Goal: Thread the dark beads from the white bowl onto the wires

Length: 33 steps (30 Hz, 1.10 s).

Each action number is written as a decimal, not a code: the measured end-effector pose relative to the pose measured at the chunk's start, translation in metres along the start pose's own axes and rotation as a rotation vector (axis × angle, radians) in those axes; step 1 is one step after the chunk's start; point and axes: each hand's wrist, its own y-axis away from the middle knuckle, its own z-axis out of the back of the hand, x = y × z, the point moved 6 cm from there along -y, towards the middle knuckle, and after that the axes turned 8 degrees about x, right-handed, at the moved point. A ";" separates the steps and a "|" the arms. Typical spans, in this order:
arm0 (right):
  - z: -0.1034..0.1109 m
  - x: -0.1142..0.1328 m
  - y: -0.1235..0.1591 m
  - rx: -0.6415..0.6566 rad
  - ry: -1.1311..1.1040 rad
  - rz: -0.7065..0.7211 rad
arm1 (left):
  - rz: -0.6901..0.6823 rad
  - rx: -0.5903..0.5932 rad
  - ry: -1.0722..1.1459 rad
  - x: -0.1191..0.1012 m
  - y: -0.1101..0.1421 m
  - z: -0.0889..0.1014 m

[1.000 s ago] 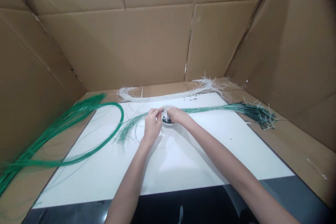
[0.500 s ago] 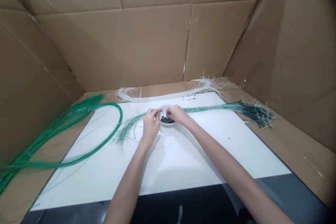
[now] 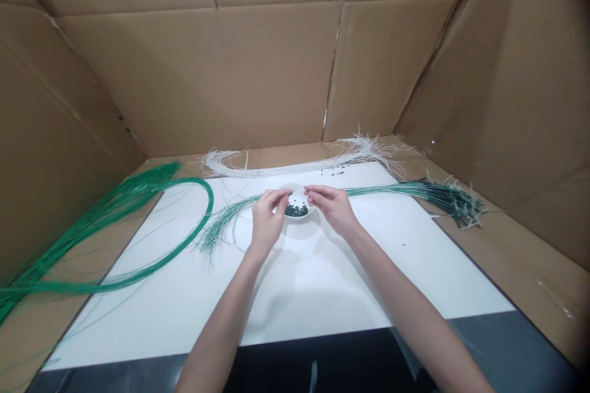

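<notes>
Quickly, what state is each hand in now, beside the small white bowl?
Left hand: half closed at the rim of the small round white bowl; cannot tell if holding anything.
Right hand: half closed beside the bowl; nothing held is visible.

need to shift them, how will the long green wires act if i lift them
The long green wires are probably light and somewhat springy, since they hold a wide open loop on their own. Their thin, separate strands fan out at the ends, so they would likely splay and snag when lifted.
</notes>
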 end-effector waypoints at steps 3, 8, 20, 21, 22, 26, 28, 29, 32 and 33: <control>-0.005 0.004 0.003 0.017 -0.104 -0.008 | -0.016 -0.003 0.035 -0.005 0.001 0.000; -0.007 0.007 0.005 -0.006 -0.158 -0.029 | -0.050 -0.009 0.073 -0.011 0.002 0.001; -0.006 0.008 0.007 -0.031 -0.163 -0.036 | -0.081 0.040 0.010 -0.013 0.002 -0.004; -0.006 0.008 0.007 -0.034 -0.162 -0.037 | -0.083 0.041 0.002 -0.014 0.002 -0.004; -0.006 0.009 0.007 -0.036 -0.159 -0.036 | -0.085 0.041 -0.005 -0.014 0.002 -0.003; -0.006 0.009 0.006 -0.035 -0.143 -0.029 | -0.086 0.041 -0.017 -0.014 0.002 -0.003; -0.005 0.008 0.006 -0.033 -0.135 -0.024 | -0.086 0.040 -0.018 -0.013 0.002 -0.003; -0.005 0.008 0.006 -0.034 -0.131 -0.022 | -0.088 0.038 -0.017 -0.013 0.002 -0.003; -0.004 0.008 0.006 -0.042 -0.121 -0.019 | -0.099 0.026 -0.014 -0.014 0.002 -0.003; -0.004 0.008 0.006 -0.044 -0.120 -0.019 | -0.103 0.021 -0.014 -0.014 0.002 -0.003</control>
